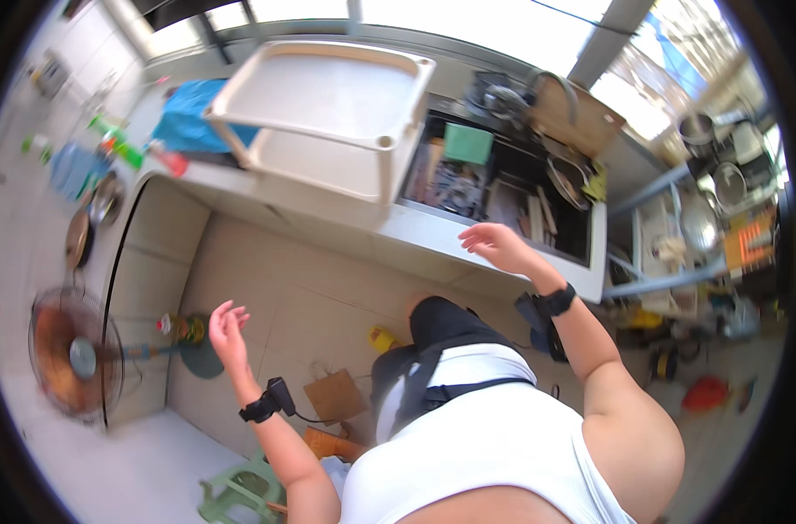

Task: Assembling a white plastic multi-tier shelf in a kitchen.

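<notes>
My left hand (229, 339) hangs in the air over the floor, to the right of a standing fan (83, 357). Its fingers are loosely bent and hold nothing. Held out at the front edge of the counter (346, 218) is my right hand (501, 246), fingers stretched and nothing in them. Beyond it lies a dark sink (574, 240) with a green cutting board or lid (468, 143) and several utensils. A cream two-tier shelf rack (324, 92) stands on the counter left of the sink. Black bands circle both wrists.
A blue plastic bag (186, 113) and several bottles stand at the counter's left. Pots and pans fill a rack (678, 210) at the right. On the floor are a green stool (241, 491), a cardboard piece (335, 396) and an oil bottle (186, 328) near the fan.
</notes>
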### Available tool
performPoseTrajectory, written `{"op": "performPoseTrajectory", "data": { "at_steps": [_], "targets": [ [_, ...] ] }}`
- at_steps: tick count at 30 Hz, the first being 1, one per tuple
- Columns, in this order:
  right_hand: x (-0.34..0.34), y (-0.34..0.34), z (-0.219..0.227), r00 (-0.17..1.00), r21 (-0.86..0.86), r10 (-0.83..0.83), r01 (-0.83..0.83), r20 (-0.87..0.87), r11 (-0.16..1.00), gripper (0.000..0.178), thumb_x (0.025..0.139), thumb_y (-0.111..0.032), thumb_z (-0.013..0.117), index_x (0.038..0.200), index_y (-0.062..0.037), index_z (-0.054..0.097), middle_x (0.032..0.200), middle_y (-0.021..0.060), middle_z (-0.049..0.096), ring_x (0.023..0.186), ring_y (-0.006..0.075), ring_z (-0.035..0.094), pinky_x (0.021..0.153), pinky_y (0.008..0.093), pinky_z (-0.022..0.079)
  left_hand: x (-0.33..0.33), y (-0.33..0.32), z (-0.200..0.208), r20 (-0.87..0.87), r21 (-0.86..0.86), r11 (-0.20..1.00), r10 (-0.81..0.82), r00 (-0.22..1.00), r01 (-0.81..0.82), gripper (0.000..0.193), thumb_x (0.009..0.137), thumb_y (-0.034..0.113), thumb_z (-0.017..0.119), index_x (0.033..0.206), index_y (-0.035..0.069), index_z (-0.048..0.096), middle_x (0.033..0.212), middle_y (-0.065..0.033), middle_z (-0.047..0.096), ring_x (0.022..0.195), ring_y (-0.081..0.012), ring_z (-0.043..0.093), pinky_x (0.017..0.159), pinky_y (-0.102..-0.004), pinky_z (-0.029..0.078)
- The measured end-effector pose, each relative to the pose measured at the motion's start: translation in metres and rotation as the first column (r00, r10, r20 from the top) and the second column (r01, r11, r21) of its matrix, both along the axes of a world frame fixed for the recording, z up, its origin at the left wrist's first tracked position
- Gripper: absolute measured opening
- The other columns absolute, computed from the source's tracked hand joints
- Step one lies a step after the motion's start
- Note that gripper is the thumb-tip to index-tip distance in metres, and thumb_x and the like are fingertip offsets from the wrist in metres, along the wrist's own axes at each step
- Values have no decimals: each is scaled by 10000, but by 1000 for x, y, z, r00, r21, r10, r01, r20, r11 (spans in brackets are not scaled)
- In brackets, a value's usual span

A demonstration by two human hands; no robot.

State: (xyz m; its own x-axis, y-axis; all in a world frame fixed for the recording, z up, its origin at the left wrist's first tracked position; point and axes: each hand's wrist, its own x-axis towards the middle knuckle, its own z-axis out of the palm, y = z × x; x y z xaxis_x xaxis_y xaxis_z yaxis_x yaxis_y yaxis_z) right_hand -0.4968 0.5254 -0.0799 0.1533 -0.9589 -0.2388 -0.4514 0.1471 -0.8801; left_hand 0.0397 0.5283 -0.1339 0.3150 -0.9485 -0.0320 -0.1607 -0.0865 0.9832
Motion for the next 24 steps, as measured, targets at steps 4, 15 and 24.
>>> {"op": "performPoseTrajectory", "data": {
  "at_steps": [4, 15, 24],
  "targets": [
    [-56, 38, -41, 893, 338, 138, 17, -429, 941, 421, 825, -209, 650, 1203, -23, 645, 1075, 156, 710, 1010, 282, 669, 899, 358, 517, -5, -35, -7, 17, 35, 991, -133, 991, 132, 262, 1013, 151, 497, 1229, 15, 555, 1044, -110, 658, 884, -168, 651, 813, -280, 521],
    [-270, 32, 3, 635, -296, -667, 600, -389, 744, 266, 846, -137, 661, 1074, -1, 675, 887, 120, 702, 828, 209, 669, 773, 321, 521, -118, -82, 99, 156, 19, 961, -276, 948, 276, 250, 1017, 108, 460, 1218, -2, 560, 1029, -101, 651, 911, -158, 624, 870, -295, 496],
    [-335, -44, -180, 877, 324, -148, 319, -456, 891, 279, 789, -204, 624, 935, 15, 718, 781, 150, 716, 726, 264, 691, 673, 385, 540, -382, -146, 130, 11, 153, 593, -801, 599, 790, 241, 974, 40, 473, 1185, -19, 573, 974, -92, 651, 902, -156, 623, 874, -288, 486]
  ]
}}
